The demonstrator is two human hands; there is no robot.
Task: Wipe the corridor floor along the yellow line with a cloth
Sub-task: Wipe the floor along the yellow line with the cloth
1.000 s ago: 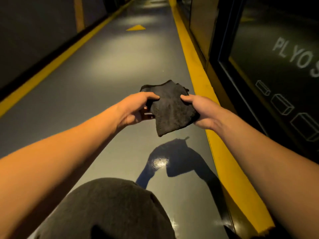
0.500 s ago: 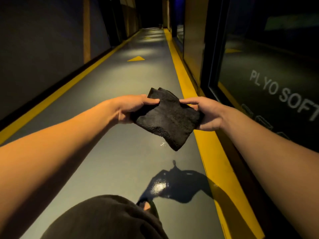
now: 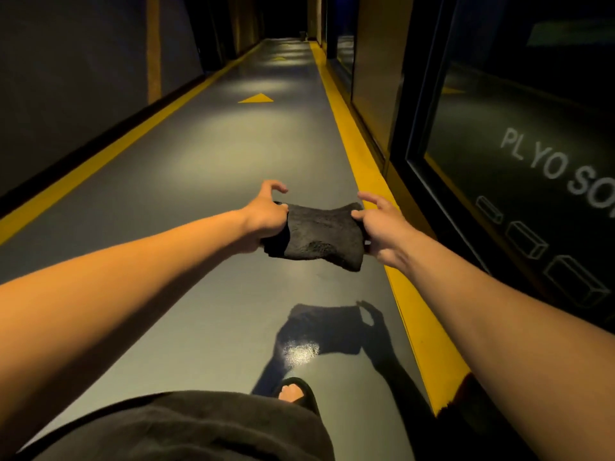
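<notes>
Both hands (image 3: 266, 217) (image 3: 382, 231) pinch the cloth (image 3: 321, 236) taut – apparently (dim) above floor (image 3: 206, 168).

Long, narrow corridor, dimly lit. Grey glossy floor (image 3: 206, 181), marked by soft pools of reflected overhead light and one bright glare spot (image 3: 298, 354) near the bottom. Yellow line (image 3: 376, 191) along the right edge; second yellow line (image 3: 100, 161) along the left edge, bordered by a black skirting strip. Yellow triangle (image 3: 256, 98) painted mid-floor, pointing away; a further one faintly visible beyond. Dark grey wall (image 3: 66, 78) at left, crossed by an upright yellow stripe (image 3: 153, 48). Dark glass panel (image 3: 532, 128) in a black frame at right, bearing white lettering (image 3: 559, 168) and outlined box symbols (image 3: 527, 241). Far end of corridor in darkness.
</notes>
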